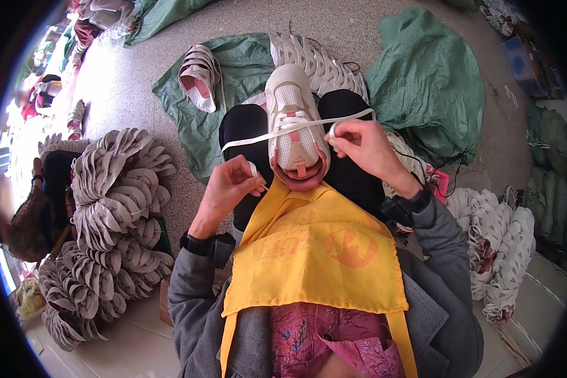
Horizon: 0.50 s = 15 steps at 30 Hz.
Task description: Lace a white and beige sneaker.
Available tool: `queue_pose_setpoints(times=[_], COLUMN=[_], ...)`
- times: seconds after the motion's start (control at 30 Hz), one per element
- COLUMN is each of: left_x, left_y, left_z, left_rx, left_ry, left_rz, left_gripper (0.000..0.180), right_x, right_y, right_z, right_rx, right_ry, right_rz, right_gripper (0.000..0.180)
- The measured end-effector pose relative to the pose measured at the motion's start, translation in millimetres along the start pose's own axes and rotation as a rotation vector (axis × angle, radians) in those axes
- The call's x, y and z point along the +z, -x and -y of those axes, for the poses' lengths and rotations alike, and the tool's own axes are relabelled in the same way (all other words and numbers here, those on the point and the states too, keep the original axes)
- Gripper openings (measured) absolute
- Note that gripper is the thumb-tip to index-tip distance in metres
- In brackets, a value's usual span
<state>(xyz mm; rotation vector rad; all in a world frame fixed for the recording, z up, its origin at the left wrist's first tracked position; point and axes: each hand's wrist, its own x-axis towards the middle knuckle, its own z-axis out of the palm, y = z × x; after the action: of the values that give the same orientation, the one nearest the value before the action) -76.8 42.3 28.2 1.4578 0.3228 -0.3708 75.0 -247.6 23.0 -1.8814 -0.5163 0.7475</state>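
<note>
A white and pale pink shoe upper [293, 129] rests between my black-trousered knees, its toe pointing away from me and its pink-lined collar towards me. A flat white shoelace [271, 135] is threaded through it and stretches out to both sides, bending down behind each hand. My left hand [230, 189], left of the collar, is closed in a pinch on one end of the lace. Higher up, to the right of the upper, my right hand [365, 148] pinches the other end. White strips show at the fingertips of both hands; whether they are lace or tape I cannot tell.
Grey-white stacked shoe parts [116, 189] pile up at my left, and bundled white uppers [498, 246] lie at my right. More uppers [315, 57] and a single upper [200, 79] lie ahead on green sheeting [189, 135]. A green sack [425, 75] slumps at far right.
</note>
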Motion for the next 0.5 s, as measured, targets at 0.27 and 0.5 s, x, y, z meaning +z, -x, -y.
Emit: queue_pose_setpoints(times=[0.27, 0.5], left_x=[8.0, 8.0], left_y=[-27.8, -31.2], left_z=[1.6, 2.7], left_rx=[0.141, 0.135], left_ry=[0.025, 0.030], left_rz=[-0.212, -0.166], left_gripper=[0.015, 0.014], right_x=[20.6, 26.4], right_y=[-23.1, -24.9], right_z=[-11.4, -16.2], right_rx=[-0.155, -0.159], right_ry=[-0.331, -0.355], right_rz=[-0.201, -0.231], right_gripper=[0.005, 0.004])
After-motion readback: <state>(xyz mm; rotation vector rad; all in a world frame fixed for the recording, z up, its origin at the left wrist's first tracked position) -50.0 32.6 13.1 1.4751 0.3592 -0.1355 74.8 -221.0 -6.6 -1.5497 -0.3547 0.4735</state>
